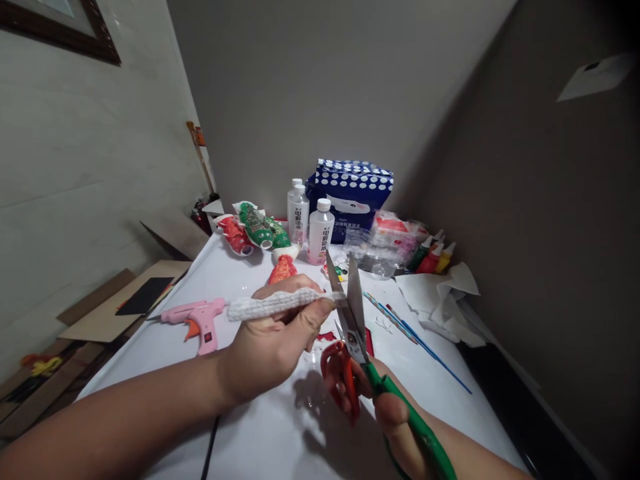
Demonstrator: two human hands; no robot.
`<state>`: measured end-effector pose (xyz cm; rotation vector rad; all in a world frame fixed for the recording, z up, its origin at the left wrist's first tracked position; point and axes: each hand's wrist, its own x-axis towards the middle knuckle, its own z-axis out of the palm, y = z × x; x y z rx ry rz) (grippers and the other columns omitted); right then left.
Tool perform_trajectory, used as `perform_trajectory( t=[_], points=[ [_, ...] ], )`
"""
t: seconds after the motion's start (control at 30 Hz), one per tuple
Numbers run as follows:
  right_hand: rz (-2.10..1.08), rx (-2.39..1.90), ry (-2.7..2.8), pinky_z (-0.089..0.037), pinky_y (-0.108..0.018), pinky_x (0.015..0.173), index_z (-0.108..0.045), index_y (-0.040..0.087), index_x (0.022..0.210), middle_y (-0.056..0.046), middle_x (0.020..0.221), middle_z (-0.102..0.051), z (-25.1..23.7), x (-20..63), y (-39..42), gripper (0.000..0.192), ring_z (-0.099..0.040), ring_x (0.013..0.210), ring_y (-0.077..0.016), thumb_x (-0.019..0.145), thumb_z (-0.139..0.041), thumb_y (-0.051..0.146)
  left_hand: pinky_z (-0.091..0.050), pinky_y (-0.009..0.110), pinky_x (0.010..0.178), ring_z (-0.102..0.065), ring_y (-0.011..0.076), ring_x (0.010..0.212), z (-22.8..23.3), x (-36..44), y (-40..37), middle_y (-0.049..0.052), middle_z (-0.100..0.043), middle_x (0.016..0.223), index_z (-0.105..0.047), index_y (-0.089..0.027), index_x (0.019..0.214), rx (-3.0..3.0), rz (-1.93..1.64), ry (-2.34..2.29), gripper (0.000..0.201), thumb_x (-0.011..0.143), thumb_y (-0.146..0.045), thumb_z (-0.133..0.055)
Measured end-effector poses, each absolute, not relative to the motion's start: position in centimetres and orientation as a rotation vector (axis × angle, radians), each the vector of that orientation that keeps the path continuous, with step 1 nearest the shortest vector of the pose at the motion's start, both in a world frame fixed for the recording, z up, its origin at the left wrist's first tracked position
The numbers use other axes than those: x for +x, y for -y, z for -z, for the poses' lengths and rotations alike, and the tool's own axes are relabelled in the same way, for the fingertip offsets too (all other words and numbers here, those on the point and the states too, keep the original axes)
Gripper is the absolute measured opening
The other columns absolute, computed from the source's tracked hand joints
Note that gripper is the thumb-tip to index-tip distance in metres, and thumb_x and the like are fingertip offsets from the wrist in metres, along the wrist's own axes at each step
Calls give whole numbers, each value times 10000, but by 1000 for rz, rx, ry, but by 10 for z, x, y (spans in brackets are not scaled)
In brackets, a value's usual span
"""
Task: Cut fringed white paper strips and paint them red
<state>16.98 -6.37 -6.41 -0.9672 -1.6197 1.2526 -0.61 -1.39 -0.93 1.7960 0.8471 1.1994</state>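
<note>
Left hand (pixel 273 347): fingers closed round a white, textured, flattened strip (pixel 273 305), held level above the white surface (pixel 260 433).
Right hand (pixel 395 417): clasps the red-and-green-handled scissors (pixel 357 340), blades parted at the strip's right end.
Nearby: pink glue gun (pixel 197 319) lying left of the strip.

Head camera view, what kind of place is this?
Likely a home craft table in a room corner. The right hand works scissors on a white strip held by the left hand; a glue gun and paint bottles lie nearby.
</note>
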Motion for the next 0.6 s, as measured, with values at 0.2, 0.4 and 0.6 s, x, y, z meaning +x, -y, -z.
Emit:
perform_trajectory(
  t=[0.2, 0.4, 0.6],
  points=[
    [-1199, -899, 1691, -393, -302, 580, -516, 201, 714, -28, 675, -495, 64, 167, 62, 721, -442, 612, -180, 755, -256, 872, -402, 223, 509, -456, 71, 467, 3, -9, 12, -61, -460, 537, -462, -195, 645, 1869, -1209, -835, 291, 925, -254, -517],
    [-1212, -835, 1773, -399, -290, 539, -486, 200, 741, -28, 685, -479, 63, 178, 58, 685, -425, 597, -166, 784, -268, 848, -375, 224, 505, -454, 77, 482, -3, -13, 11, -50, -440, 529, -445, -186, 581, 1946, -1164, -804, 346, 920, -231, -496],
    [-1223, -829, 1763, -362, -277, 529, -453, 203, 712, -8, 658, -447, 71, 176, 56, 688, -396, 580, -152, 774, -260, 861, -341, 249, 483, -431, 98, 472, 5, -20, 4, -27, -454, 502, -468, -179, 543, 1689, -943, -797, 454, 945, -389, -469]
  ],
)
